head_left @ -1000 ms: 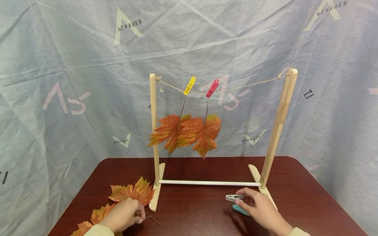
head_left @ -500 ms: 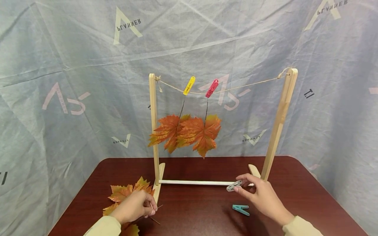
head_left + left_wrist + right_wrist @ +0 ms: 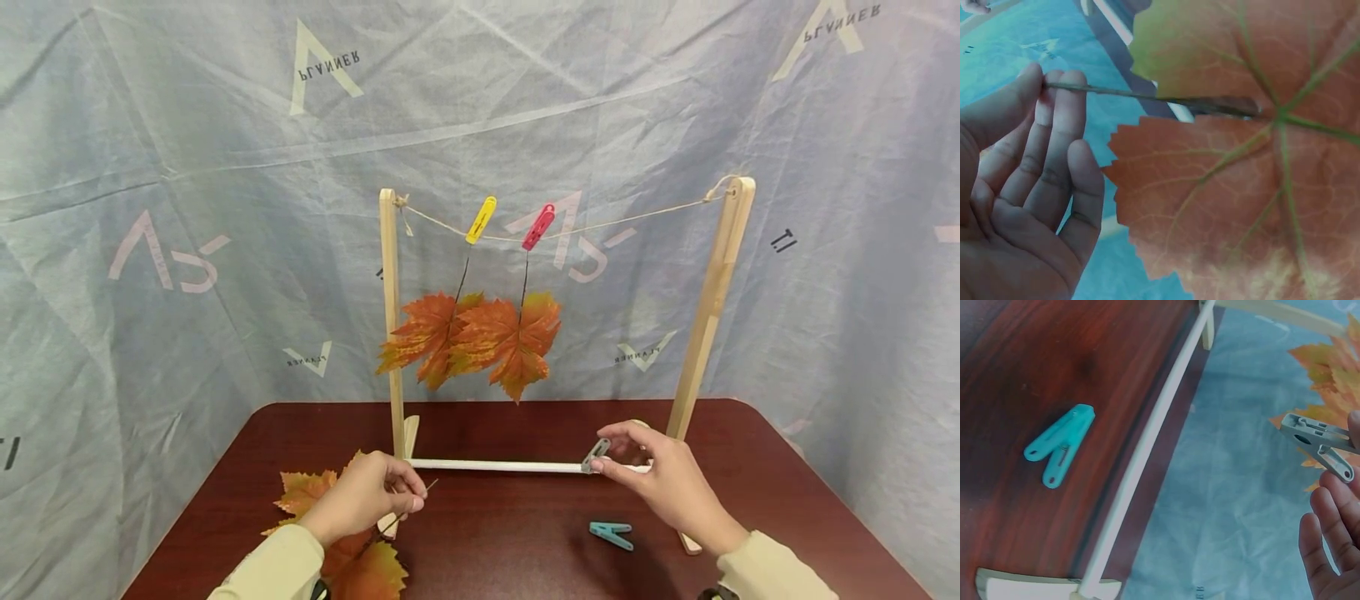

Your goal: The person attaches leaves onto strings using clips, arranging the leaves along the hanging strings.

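My left hand (image 3: 375,496) pinches the thin stem of an orange artificial maple leaf (image 3: 1222,187) between thumb and fingertips; the leaf hangs below the hand in the head view. My right hand (image 3: 667,475) holds a grey clothespin (image 3: 1313,440) between thumb and fingers, level with the rack's low white bar. On the table below that hand lies a teal clothespin (image 3: 611,534). Two maple leaves (image 3: 510,333) hang by their stems from a twine line (image 3: 622,220), one under a yellow clothespin (image 3: 481,220), the other under a red clothespin (image 3: 538,227).
The twine runs between two wooden posts (image 3: 708,317) joined low down by a white bar (image 3: 495,466). Another maple leaf (image 3: 303,492) lies on the dark red table (image 3: 510,542), partly behind my left hand. A grey printed cloth (image 3: 225,333) hangs behind.
My left hand has moved up and right, lifting a leaf by its stem. The right hand has raised the grey clothespin off the area beside the teal one and turned it more upright.
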### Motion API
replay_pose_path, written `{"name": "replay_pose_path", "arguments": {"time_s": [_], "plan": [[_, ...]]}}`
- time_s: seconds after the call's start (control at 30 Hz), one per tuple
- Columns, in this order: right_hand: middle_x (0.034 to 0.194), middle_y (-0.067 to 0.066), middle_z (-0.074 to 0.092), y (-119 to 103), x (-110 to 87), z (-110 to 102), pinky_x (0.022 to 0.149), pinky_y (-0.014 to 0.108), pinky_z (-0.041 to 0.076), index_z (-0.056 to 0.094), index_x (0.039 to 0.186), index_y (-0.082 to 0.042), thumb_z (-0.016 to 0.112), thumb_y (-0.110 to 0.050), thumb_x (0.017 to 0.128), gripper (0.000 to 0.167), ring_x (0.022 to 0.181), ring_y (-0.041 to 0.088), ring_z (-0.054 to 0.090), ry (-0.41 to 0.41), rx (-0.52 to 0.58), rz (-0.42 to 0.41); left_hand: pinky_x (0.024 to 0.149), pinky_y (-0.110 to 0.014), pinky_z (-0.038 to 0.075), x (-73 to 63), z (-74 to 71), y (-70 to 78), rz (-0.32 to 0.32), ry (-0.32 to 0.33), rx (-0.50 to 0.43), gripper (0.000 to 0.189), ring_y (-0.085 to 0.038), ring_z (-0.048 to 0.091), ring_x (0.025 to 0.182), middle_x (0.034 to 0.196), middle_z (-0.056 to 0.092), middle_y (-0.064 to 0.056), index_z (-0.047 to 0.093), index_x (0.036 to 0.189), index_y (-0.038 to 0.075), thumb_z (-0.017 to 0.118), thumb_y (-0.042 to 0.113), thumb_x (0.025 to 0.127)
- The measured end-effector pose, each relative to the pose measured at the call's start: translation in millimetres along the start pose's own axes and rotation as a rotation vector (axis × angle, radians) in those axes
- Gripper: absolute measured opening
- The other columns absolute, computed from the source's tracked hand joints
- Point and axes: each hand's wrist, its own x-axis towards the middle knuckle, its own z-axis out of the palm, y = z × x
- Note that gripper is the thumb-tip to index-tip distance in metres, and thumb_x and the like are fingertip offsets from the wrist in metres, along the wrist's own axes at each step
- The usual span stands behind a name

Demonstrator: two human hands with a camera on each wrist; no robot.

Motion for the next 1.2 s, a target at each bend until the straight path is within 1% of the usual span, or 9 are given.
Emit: {"name": "replay_pose_path", "arguments": {"time_s": [0.13,0.23,0.3,0.47,0.63,0.73,0.9,1.0,1.2], "plan": [[0.086,-0.013,0.065,-3.6,5.0,-3.9,0.064,0.026,0.053,0.071,0.11,-0.02,0.086,-0.02,0.083,0.031,0.077,0.004,0.062,-0.017,-0.003,0.01,0.059,-0.024,0.047,4.7,1.3,10.8,0.009,0.04,-0.004,0.004,-0.016,0.064,0.063,0.071,0.067,0.003,0.075,0.087,0.009,0.08,0.008,0.088],[0.088,-0.011,0.064,-7.4,9.0,-6.9,0.066,0.027,0.053,0.071,0.112,-0.019,0.085,-0.023,0.084,0.031,0.08,0.006,0.061,-0.034,-0.002,0.039,0.06,-0.026,0.049,6.9,2.8,18.0,0.008,0.056,-0.033,0.004,-0.015,0.064,0.065,0.073,0.068,0.004,0.076,0.089,0.008,0.079,0.01,0.089],[0.089,-0.01,0.065,-9.4,11.9,-9.3,0.067,0.027,0.053,0.071,0.112,-0.019,0.085,-0.025,0.084,0.032,0.081,0.007,0.061,-0.04,-0.003,0.053,0.06,-0.027,0.049,8.9,3.9,22.2,0.003,0.067,-0.066,0.004,-0.014,0.064,0.065,0.074,0.069,0.001,0.076,0.09,0.008,0.079,0.01,0.089],[0.086,-0.012,0.065,-13.4,18.7,-16.3,0.066,0.025,0.052,0.072,0.106,-0.02,0.088,-0.022,0.081,0.03,0.078,0.005,0.06,0.006,-0.027,-0.001,0.06,-0.029,0.052,15.8,7.6,32.4,0.003,0.115,-0.11,0.004,-0.013,0.065,0.065,0.076,0.071,0.0,0.076,0.091,0.006,0.079,0.009,0.089],[0.08,-0.013,0.064,-16.8,25.8,-25.2,0.055,0.024,0.045,0.073,0.102,-0.022,0.088,-0.017,0.08,0.027,0.065,0.004,0.057,0.039,-0.024,-0.065,0.062,-0.027,0.053,24.3,12.5,41.0,0.038,0.169,-0.124,0.004,-0.012,0.067,0.066,0.078,0.073,0.001,0.076,0.091,0.007,0.079,0.007,0.089],[0.079,-0.013,0.067,-18.9,31.1,-30.5,0.05,0.024,0.042,0.075,0.1,-0.022,0.088,-0.016,0.08,0.024,0.059,0.004,0.056,0.041,-0.031,-0.076,0.063,-0.029,0.054,30.6,13.9,46.2,0.05,0.183,-0.142,0.003,-0.013,0.067,0.068,0.081,0.073,0.0,0.076,0.092,0.007,0.078,0.008,0.09],[0.085,-0.008,0.074,-24.9,40.9,-40.3,0.054,0.023,0.046,0.077,0.096,-0.021,0.087,-0.016,0.081,0.019,0.063,0.005,0.064,0.055,-0.031,-0.057,0.066,-0.032,0.055,44.4,15.4,58.4,0.062,0.199,-0.166,0.003,-0.016,0.067,0.072,0.082,0.073,-0.001,0.077,0.094,0.008,0.076,0.01,0.092],[0.088,-0.006,0.076,-29.2,47.5,-47.7,0.054,0.022,0.046,0.077,0.093,-0.022,0.087,-0.018,0.082,0.015,0.064,0.005,0.063,0.076,-0.03,-0.046,0.066,-0.03,0.055,54.3,16.6,67.2,0.091,0.224,-0.157,0.004,-0.015,0.067,0.071,0.08,0.073,0.001,0.077,0.094,0.008,0.077,0.011,0.092],[0.09,-0.008,0.077,-37.2,60.7,-59.8,0.068,0.018,0.045,0.076,0.086,-0.027,0.087,-0.019,0.082,0.014,0.077,0.002,0.059,0.123,-0.072,-0.085,0.068,-0.03,0.054,71.9,15.7,87.0,0.127,0.244,-0.18,0.005,-0.016,0.068,0.073,0.08,0.073,-0.001,0.077,0.095,0.008,0.076,0.012,0.093]]}}
